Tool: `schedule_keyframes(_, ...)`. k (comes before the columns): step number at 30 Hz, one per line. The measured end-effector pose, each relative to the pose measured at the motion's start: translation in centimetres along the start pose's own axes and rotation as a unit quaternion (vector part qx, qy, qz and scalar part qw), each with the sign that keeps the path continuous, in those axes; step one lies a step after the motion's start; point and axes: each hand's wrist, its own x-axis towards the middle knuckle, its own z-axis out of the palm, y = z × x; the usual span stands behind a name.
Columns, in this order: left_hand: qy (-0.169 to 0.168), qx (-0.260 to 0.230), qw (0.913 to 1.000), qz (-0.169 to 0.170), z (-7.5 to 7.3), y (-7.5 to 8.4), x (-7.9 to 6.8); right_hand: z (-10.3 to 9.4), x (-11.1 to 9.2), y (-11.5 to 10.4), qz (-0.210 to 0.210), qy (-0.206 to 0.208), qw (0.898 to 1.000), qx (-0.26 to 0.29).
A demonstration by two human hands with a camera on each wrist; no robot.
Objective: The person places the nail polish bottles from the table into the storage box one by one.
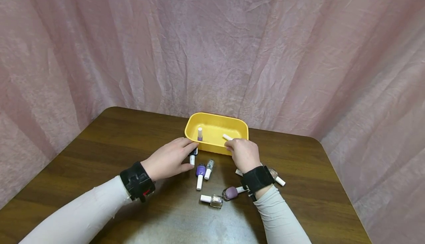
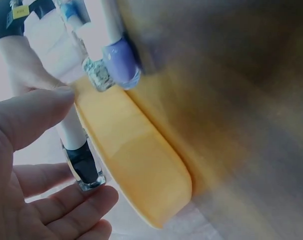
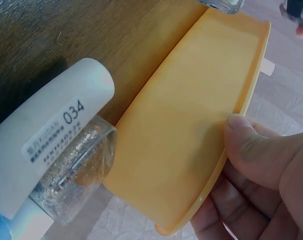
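Note:
My left hand (image 1: 172, 158) holds a nail polish bottle (image 2: 84, 162) with dark polish and a white cap, just left of a yellow plastic bin (image 1: 212, 147). In the left wrist view the thumb lies at the cap and the fingers are around the glass base. At the bin's front right rim, my right hand (image 1: 245, 153) grips the edge, thumb on the outer wall and fingers over the inner side. Inside the bin a purple bottle (image 1: 200, 134) stands upright at the left. A white cap (image 1: 227, 137) shows beside the right fingers.
On the wooden table (image 1: 126, 137) lie a purple bottle (image 1: 200, 170), a teal glitter bottle (image 1: 209, 168), a clear glitter bottle (image 1: 217, 201) and a mauve bottle (image 1: 230, 193). More bottles (image 1: 273, 173) lie partly behind the right wrist. A pink curtain (image 1: 212, 52) hangs behind the table.

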Motion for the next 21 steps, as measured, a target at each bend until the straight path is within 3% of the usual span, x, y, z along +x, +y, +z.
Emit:
schedule_keyframes(4,0.019,-0.002,0.9998,-0.006,-0.2,-0.3,0.9,0.0,0.0,0.0,0.0,0.002,1.0,0.0)
schedule_keyframes(11,0.018,-0.002,0.9989,-0.043,0.0,-0.9,2.6,0.1,0.0,0.0,-0.001,0.001,1.0,0.0)
schedule_keyframes(21,0.038,0.005,0.997,-0.068,0.3,-1.9,4.8,0.1,-0.1,0.1,-0.001,0.001,1.0,0.001)
